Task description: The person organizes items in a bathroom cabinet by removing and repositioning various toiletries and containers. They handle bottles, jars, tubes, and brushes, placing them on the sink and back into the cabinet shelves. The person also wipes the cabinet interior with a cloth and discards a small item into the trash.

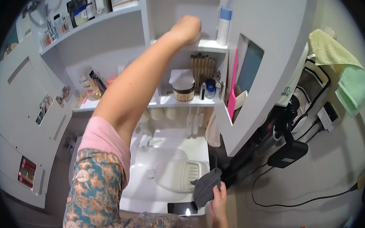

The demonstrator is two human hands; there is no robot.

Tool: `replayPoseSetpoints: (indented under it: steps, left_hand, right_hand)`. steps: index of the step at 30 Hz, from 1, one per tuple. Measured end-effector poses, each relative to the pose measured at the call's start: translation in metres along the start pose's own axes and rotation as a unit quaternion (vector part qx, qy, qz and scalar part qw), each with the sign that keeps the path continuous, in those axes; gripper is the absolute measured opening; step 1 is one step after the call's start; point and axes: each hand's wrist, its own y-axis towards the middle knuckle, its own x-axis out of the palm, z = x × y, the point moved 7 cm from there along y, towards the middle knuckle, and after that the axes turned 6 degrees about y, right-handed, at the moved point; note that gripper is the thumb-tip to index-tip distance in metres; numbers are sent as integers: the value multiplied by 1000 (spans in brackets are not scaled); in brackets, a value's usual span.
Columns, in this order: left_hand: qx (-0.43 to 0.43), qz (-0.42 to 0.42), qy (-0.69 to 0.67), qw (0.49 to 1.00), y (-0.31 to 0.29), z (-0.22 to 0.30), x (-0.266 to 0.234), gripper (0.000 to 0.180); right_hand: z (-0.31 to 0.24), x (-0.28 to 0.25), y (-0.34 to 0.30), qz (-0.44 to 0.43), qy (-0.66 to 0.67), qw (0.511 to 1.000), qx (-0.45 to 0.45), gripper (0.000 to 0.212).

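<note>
My left hand (187,29) is raised at the upper middle shelf (212,45), closed like a fist; what it may hold is hidden behind it. To its right on that shelf stands a white bottle with a blue cap (224,27). Low at the right, my right hand (218,201) grips a dark grey cloth (207,188) over the right edge of the white sink (137,191). The cloth hangs beside a ribbed white washboard (182,175) in the basin. A black phone (182,208) lies on the sink's front rim, just left of my right hand.
Open cabinet doors stand left (22,81) and right (276,48); a pink comb (233,90) sits in the right door. The lower shelf bears a round jar (183,93) and brushes (202,69). A black stick vacuum (269,137) and a cable (303,206) are at the right.
</note>
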Motion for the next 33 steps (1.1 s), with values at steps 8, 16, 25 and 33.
replayPoseSetpoints:
  steps: [8,16,25,33]
  left_hand:
    - [80,201,-394,893,-173,49,-66,16]
    - [-224,-53,-419,878,-430,18,143,16]
    - [-428,-98,-230,868,-604,-100,203,16]
    - [-501,-21,-70,862,-592,-240,247,28]
  right_hand:
    - [-7,-12,20,25,7,1000,8,25]
    - [8,-10,26,36,-35,997,54,25]
    - [38,12,18,50,-74,993,83,23]
    - [61,53,18,19,-119,990,76,17]
